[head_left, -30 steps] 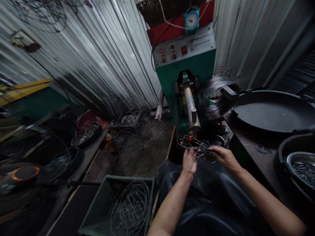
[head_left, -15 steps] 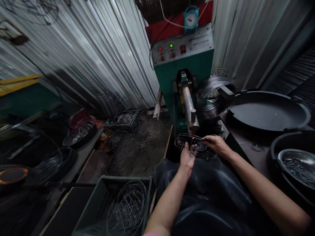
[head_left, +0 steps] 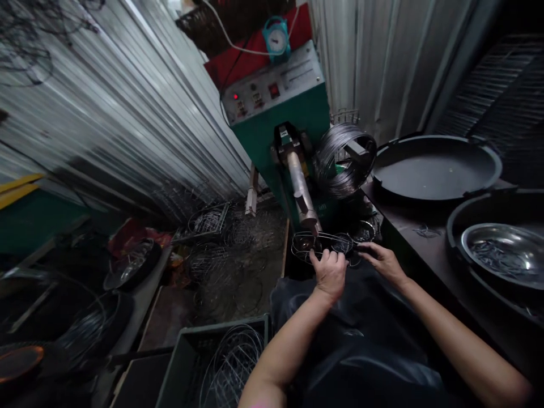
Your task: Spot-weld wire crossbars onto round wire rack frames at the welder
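An oval wire frame (head_left: 302, 245) lies flat under the tip of the steel electrode arm (head_left: 298, 187) of a green welding machine (head_left: 276, 116). My left hand (head_left: 329, 272) is closed on the frame's near rim, fingers curled over the wire. From the right, my right hand (head_left: 381, 260) pinches the frame's right end with fingers together. A dark apron (head_left: 365, 334) covers my lap below both hands.
A coil of dark wire (head_left: 344, 158) hangs right of the machine. Large dark pans (head_left: 433, 170) and a steel bowl of small wire pieces (head_left: 501, 258) sit on the right bench. A green crate of wire rings (head_left: 221, 362) stands at lower left. Wire baskets (head_left: 212, 218) litter the floor.
My left hand went from palm up and open under the frame to closed over its near rim. The green lamp on the panel and the glow at the electrode tip went out. The view swung right.
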### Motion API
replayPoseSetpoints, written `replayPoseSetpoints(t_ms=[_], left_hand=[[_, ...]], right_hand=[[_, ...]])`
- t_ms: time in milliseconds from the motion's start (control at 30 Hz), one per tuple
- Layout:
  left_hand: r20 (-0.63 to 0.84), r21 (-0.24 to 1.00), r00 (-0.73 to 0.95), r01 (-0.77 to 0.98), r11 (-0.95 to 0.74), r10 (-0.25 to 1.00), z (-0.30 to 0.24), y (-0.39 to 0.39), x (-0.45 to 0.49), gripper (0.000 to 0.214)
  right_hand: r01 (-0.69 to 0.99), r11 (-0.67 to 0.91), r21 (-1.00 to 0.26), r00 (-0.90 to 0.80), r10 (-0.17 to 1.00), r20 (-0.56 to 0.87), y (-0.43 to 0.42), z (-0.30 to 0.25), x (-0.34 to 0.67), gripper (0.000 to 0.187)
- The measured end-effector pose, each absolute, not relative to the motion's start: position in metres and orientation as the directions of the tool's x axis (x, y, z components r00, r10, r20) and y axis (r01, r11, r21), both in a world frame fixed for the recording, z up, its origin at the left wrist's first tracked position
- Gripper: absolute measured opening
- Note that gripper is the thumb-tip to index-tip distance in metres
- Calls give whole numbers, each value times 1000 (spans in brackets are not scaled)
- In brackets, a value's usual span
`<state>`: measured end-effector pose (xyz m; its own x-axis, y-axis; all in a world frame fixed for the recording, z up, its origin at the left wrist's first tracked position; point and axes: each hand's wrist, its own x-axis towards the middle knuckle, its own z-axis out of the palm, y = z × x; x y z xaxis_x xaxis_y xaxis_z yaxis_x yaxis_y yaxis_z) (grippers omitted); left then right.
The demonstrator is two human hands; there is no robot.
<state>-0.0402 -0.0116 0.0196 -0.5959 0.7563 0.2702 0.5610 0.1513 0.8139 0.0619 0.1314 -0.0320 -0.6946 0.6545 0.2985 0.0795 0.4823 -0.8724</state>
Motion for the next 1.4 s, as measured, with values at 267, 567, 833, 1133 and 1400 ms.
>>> replayPoseSetpoints(t_ms=[267, 567, 833, 1133, 1400], left_hand=[[294, 641, -534, 725, 250, 793, 27, -12, -52, 11], [266, 854, -692, 492, 169, 672, 30, -38, -92, 16], [144, 942, -652, 320, 98, 744, 23, -65, -111, 24], [132, 949, -672, 297, 102, 728, 38, -108, -106, 23], [93, 959, -643, 264, 105, 761, 34, -113, -106, 19]], right_hand=[[320, 804, -502, -784, 522, 335, 129, -10, 53, 24], [-61, 793, -606, -989, 36, 146, 149, 90, 19, 17], [70, 484, -873, -996, 77, -37, 126, 97, 14, 18], [248, 111, -962, -969, 24, -247, 94, 96, -2, 19], [352, 22, -936, -936, 10, -352, 84, 72, -1, 23]])
